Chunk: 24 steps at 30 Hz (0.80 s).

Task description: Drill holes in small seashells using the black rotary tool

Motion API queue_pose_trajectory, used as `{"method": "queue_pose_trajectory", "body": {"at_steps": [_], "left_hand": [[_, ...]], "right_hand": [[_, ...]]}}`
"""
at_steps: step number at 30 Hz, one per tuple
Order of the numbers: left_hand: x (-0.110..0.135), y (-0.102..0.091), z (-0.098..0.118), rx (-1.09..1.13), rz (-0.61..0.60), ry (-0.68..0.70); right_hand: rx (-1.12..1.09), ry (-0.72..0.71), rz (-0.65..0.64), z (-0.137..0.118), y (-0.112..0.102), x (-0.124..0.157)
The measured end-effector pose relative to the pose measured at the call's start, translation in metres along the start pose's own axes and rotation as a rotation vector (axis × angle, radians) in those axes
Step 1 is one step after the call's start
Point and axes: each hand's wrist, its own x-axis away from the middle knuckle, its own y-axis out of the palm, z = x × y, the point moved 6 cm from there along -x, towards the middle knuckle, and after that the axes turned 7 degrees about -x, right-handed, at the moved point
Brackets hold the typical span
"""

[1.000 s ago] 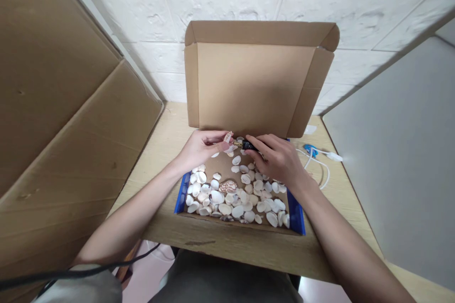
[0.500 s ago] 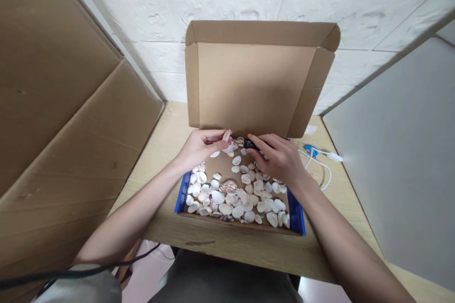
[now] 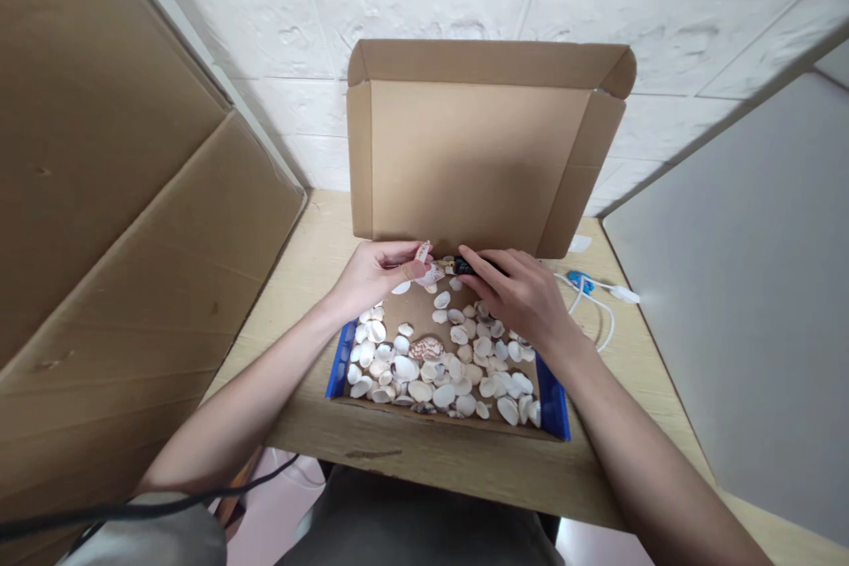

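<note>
An open cardboard box (image 3: 371, 150) with blue outer sides lies on the desk, its lid standing up against the wall. Several pale seashells (image 3: 438, 367) cover its floor. Over the box's far end, my left hand (image 3: 375, 276) pinches a small shell (image 3: 423, 253) between thumb and fingers. My right hand (image 3: 521, 294) is closed on a small black tool (image 3: 464, 267) whose tip points at that shell. The tool's tip and the held shell are close together; whether they touch cannot be told.
A wooden desk (image 3: 318, 256) holds the box. A white cable with a blue plug (image 3: 584, 280) lies to the right of the box. Large cardboard sheets (image 3: 133, 195) lean at the left, a grey panel (image 3: 736, 283) stands at the right, and a white brick wall (image 3: 464, 0) is behind.
Both hands have shifted slightly toward the far end of the box, keeping the shell and the tool together. The shells in the box have not moved.
</note>
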Motion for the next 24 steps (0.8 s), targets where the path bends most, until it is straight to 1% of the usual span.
{"method": "queue_pose_trajectory", "body": {"at_steps": [2, 6, 15, 24], "left_hand": [[0.0, 0.0, 0.0, -0.002, 0.0, -0.002], [0.0, 0.001, 0.002, -0.017, -0.006, -0.001], [0.0, 0.003, 0.007, -0.037, -0.024, 0.02], [0.0, 0.003, 0.004, -0.009, -0.04, 0.008]], "right_hand": [[0.021, -0.004, -0.003, 0.0, 0.0, 0.0], [0.06, -0.026, 0.03, -0.001, -0.005, -0.001], [0.056, -0.031, 0.043, -0.001, -0.007, -0.002], [0.068, -0.075, 0.072, -0.004, -0.01, -0.002]]}}
